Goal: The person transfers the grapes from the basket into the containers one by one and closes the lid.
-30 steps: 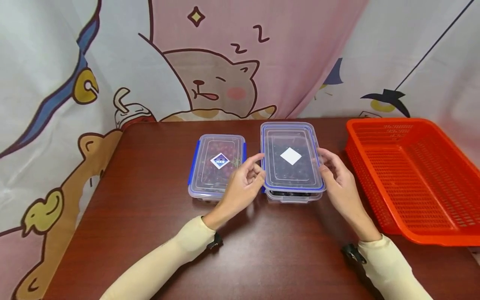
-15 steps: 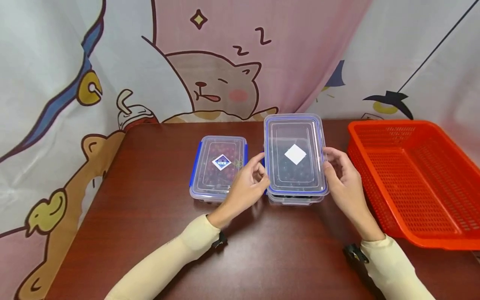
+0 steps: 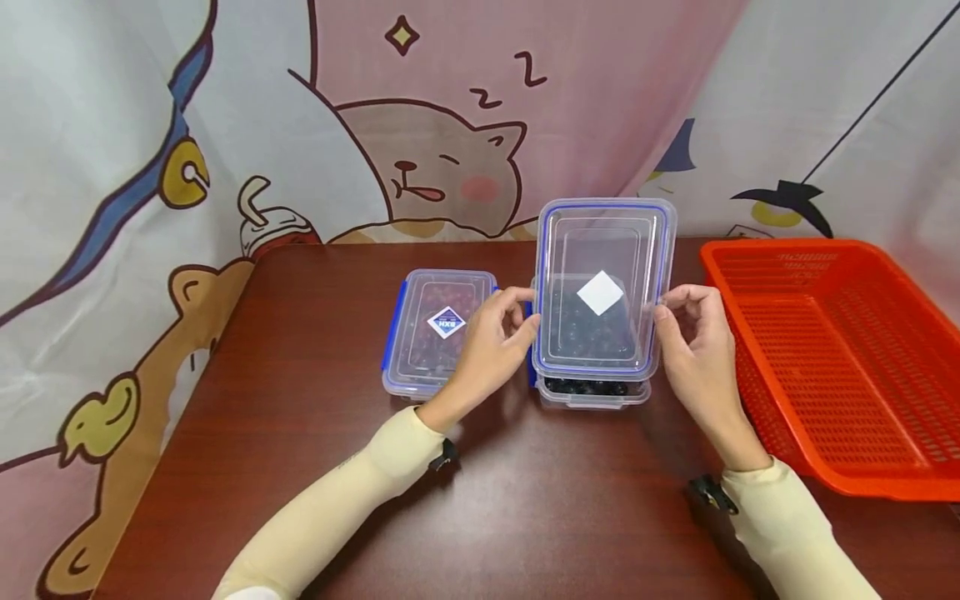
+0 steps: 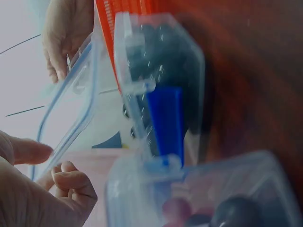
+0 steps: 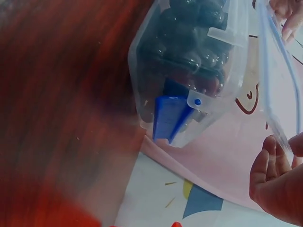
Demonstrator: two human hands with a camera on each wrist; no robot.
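Note:
A clear plastic lid with a blue seal and white diamond label is raised and tilted above a clear food container. My left hand pinches the lid's left edge between thumb and fingers. At the opposite edge, my right hand pinches it the same way. Dark round fruit fills the container below, and a blue clip hangs down its side. To the left stands a second container with its lid on, holding red and dark round fruit; my left hand covers part of it.
An orange-red plastic basket stands at the right, close to my right hand. All of this rests on a dark reddish-brown table. Behind the table's far edge hangs a cartoon-printed curtain.
Both hands have raised the lid off the right container and tilted its far end upward. The gap above the fruit has widened. The left container and basket have stayed put.

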